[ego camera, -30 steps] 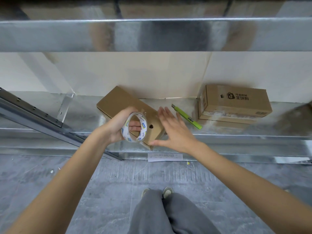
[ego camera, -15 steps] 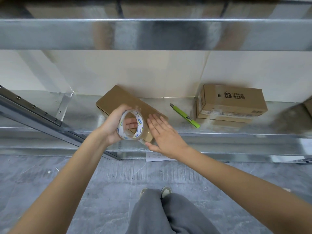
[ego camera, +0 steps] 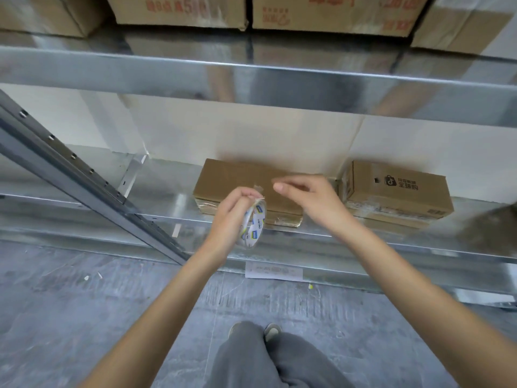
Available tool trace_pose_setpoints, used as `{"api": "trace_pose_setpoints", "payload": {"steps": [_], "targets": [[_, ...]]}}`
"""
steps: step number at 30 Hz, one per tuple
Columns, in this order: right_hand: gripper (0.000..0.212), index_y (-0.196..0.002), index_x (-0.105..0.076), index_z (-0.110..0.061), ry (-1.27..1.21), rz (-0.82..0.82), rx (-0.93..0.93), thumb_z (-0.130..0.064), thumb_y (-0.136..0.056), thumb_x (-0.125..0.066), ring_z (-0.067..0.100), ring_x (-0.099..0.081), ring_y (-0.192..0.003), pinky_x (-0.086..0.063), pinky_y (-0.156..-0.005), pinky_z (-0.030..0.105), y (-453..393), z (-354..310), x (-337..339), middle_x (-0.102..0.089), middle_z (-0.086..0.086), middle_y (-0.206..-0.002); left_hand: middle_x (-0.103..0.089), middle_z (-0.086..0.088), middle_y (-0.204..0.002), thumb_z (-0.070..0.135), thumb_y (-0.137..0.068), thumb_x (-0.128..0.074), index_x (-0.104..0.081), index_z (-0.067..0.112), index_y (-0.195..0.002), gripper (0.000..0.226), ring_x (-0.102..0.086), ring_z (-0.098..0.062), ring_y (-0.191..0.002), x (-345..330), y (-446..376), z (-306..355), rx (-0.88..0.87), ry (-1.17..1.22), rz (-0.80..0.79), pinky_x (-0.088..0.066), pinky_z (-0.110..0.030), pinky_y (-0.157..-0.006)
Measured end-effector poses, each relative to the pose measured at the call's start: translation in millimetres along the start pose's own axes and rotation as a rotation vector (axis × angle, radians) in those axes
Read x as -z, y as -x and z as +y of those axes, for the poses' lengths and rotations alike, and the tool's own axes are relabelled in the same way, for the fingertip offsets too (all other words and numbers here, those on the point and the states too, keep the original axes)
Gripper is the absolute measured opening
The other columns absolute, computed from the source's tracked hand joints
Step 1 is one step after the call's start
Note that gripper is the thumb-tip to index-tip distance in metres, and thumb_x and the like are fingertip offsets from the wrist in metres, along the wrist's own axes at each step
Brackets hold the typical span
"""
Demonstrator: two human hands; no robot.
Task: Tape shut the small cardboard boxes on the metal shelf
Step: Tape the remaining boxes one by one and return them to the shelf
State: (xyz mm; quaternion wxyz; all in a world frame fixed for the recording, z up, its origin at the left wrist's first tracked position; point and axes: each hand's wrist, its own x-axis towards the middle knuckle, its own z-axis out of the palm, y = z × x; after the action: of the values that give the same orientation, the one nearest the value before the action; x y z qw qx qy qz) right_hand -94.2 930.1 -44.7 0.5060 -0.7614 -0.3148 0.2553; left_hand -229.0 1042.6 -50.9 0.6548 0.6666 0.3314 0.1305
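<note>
We stood facing a metal shelf (ego camera: 173, 208) against a pale wall, with a grey floor (ego camera: 84, 317) underfoot and bigger cartons (ego camera: 179, 9) on the tier above. On the lower tier a plain cardboard box (ego camera: 237, 177) lay flat with its back edge close to the wall, and clear tape already glinted along its front edge. Just to its right sat a printed box (ego camera: 391, 189), also wrapped in clear tape low on its front.

Our left hand (ego camera: 232, 217) gripped the tape roll (ego camera: 253, 222) in front of the plain box, thumb and fingers curled round the ring, a short free tab sticking up from the top of the roll. Our right hand (ego camera: 310, 197) hovered over the box's top with its fingers loosely bent, grasping nothing that we could see, the forefinger pointing toward the tab.

We judged the step in hand to be catching that loose end. Done well, the right hand would pinch the tab squarely, draw it out straight over the top seam while the left let the roll turn freely, then press the strip down from one end so no wrinkle or bubble formed. Clear tape clings to itself, so the tab needed to stay taut and off the fingers.
</note>
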Motion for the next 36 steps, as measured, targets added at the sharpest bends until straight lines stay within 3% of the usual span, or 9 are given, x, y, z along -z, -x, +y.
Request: {"api": "trace_pose_setpoints", "payload": {"steps": [4,10,14,17,19,22,27,33,36], "targets": [[0.005,-0.082,-0.074,-0.018,0.022,-0.003,0.022,-0.013,-0.082,-0.074,0.012,-0.063,-0.079,-0.047,-0.078,0.026,-0.5,-20.5,-7.5,-0.073,0.001,-0.083,-0.06,-0.006,-0.092,0.009,-0.094,-0.049,-0.059,-0.005,-0.1,0.018,-0.055,0.002,-0.076,-12.5,8.2,5.7,-0.165,0.036,-0.058,-0.041,-0.008,-0.069],[0.009,-0.074,-0.073,-0.012,0.138,0.041,0.052,-0.007,-0.081,-0.071,0.001,-0.052,-0.062,-0.042,-0.064,0.018,2.0,-33.1,0.2,-0.067,-0.003,-0.069,-0.06,-0.007,-0.092,0.009,-0.096,-0.055,-0.062,0.003,-0.108,0.015,-0.054,-0.011,-0.081,-20.8,8.3,6.0,-0.176,0.086,-0.064,-0.044,-0.025,-0.074],[0.005,-0.079,-0.072,-0.006,0.205,0.044,0.098,-0.004,-0.083,-0.069,0.015,-0.061,-0.075,-0.046,-0.075,0.024,7.5,-41.3,3.2,-0.071,0.004,-0.081,-0.046,-0.002,-0.136,0.017,-0.092,-0.064,-0.023,0.013,-0.151,0.071,-0.064,-0.007,-0.099,-28.7,10.1,3.0,-0.009,0.101,-0.104,-0.054,-0.024,-0.078],[0.006,-0.078,-0.071,-0.006,0.213,0.043,0.148,-0.003,-0.082,-0.069,0.017,-0.058,-0.074,-0.045,-0.074,0.025,9.1,-44.1,7.8,-0.069,0.007,-0.082,-0.057,-0.003,-0.119,0.019,-0.09,-0.067,-0.04,0.012,-0.137,0.054,-0.065,0.0,-0.082,-31.1,12.3,3.3,0.069,0.135,-0.059,-0.05,-0.015,-0.064],[0.005,-0.077,-0.07,-0.006,0.294,0.024,0.215,-0.002,-0.081,-0.069,0.018,-0.056,-0.072,-0.044,-0.073,0.026,11.7,-43.1,9.5,-0.067,0.006,-0.08,-0.063,-0.009,-0.096,0.017,-0.093,-0.064,-0.057,0.0,-0.115,0.029,-0.062,-0.014,-0.078,-31.1,12.5,6.8,0.082,0.174,-0.11,-0.051,-0.024,-0.067],[0.006,-0.076,-0.069,-0.004,0.4,0.081,0.354,0.0,-0.08,-0.069,0.013,-0.051,-0.072,-0.039,-0.071,0.018,17.2,-38.5,9.1,-0.062,0.001,-0.076,-0.058,-0.014,-0.078,0.015,-0.096,-0.06,-0.058,-0.013,-0.102,0.029,-0.054,-0.022,-0.072,-31.2,13.4,13.1,0.051,0.206,-0.152,-0.044,-0.033,-0.066],[0.009,-0.074,-0.067,-0.004,0.358,0.167,0.381,0.002,-0.08,-0.068,0.016,-0.057,-0.075,-0.041,-0.072,0.017,23.2,-32.2,12.2,-0.064,0.003,-0.076,-0.062,-0.007,-0.077,0.016,-0.093,-0.064,-0.066,0.007,-0.09,0.01,-0.056,-0.014,-0.067,-33.0,12.1,19.9,0.018,0.12,-0.12,-0.042,-0.03,-0.066],[0.013,-0.075,-0.07,-0.013,-0.019,0.207,0.053,-0.003,-0.083,-0.07,-0.002,-0.06,-0.069,-0.044,-0.07,0.01,23.0,-31.3,16.7,-0.069,-0.008,-0.074,-0.063,-0.011,-0.089,0.014,-0.092,-0.065,-0.068,0.012,-0.096,0.005,-0.059,-0.013,-0.08,-35.5,9.3,16.8,-0.066,0.135,-0.095,-0.047,-0.028,-0.071],[0.005,-0.08,-0.072,-0.006,-0.281,0.23,-0.126,-0.008,-0.084,-0.071,0.006,-0.064,-0.075,-0.048,-0.076,0.017,26.3,-27.5,14.9,-0.072,0.003,-0.079,-0.065,-0.012,-0.094,0.012,-0.092,-0.065,-0.068,0.014,-0.096,0.006,-0.06,-0.012,-0.082,-37.8,7.1,15.5,-0.107,0.152,-0.061,-0.048,-0.031,-0.074]]}}
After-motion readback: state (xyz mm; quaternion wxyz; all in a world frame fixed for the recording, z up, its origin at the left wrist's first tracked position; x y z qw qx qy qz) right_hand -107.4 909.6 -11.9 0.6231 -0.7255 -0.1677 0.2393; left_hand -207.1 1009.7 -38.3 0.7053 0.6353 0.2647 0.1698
